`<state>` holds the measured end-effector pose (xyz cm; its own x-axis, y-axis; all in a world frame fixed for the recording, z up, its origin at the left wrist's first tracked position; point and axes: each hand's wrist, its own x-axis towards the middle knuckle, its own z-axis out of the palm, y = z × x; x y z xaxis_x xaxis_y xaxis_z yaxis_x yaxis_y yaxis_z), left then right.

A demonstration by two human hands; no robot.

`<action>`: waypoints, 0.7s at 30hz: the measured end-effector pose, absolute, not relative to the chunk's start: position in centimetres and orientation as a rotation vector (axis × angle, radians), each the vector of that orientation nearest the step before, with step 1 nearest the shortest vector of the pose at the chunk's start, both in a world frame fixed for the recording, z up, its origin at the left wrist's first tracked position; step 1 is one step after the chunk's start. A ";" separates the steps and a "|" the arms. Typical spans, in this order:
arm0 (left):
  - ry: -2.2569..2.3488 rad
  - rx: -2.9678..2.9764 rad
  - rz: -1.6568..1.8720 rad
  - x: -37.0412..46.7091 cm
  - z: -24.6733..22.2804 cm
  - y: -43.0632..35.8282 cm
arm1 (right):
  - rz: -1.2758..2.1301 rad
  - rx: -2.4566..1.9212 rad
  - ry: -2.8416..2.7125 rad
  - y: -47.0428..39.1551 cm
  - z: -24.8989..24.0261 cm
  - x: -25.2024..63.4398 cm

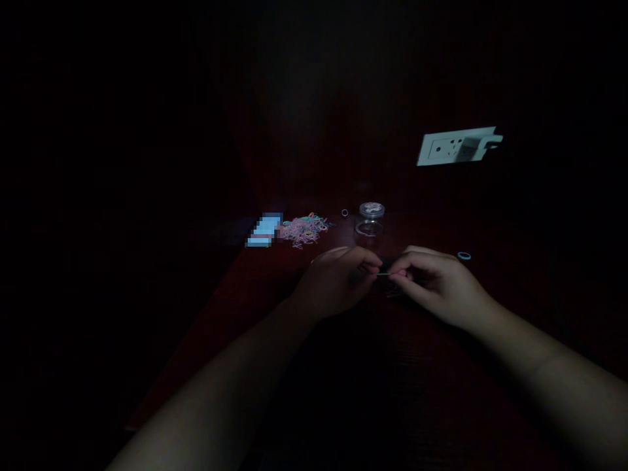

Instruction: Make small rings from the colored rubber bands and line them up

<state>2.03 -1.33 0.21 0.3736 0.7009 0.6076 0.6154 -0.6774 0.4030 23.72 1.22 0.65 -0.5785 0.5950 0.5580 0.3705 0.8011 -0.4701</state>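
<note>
Both hands meet over the dark red table [230,307], their thumbs and fingertips pinched together. A short stretch of thin, pale elastic band [383,274] spans the gap between them. My left hand [338,278] is closed on one end of it, and my right hand [434,281] grips the other. Just below the fingertips, a few faint strands [394,294] show, too dark to make out well. Behind the left hand lies a loose pile of pink, teal and purple elastic bands [305,230]. A clear round jar [369,229] stands beyond the hands.
A phone with a lit screen [265,230] lies left of the pile. One small dark ring [345,213] is near the jar; a blue elastic band [464,256] lies to the right. A wall socket [444,149] holds a white plug [490,141]. The room is very dark.
</note>
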 end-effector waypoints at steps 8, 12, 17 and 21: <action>1.199 2.514 1.206 2.0 0.3 -1.3 | 0.403 -0.727 -2.252 1.2 0.6 23.7; 1.191 2.530 1.223 2.0 0.3 -1.3 | 0.403 -0.723 -2.243 1.2 0.6 23.7; 1.182 2.532 1.250 1.9 0.2 -1.2 | 0.389 -0.726 -2.252 1.3 0.5 23.9; 1.184 2.520 1.278 1.9 0.1 -1.2 | 0.381 -0.710 -2.245 1.3 0.5 23.9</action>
<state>1.94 -1.17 0.12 0.3541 0.6672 0.6553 0.6022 -0.6988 0.3860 23.87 1.29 0.53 -0.5742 0.5934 0.5641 0.3741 0.8030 -0.4639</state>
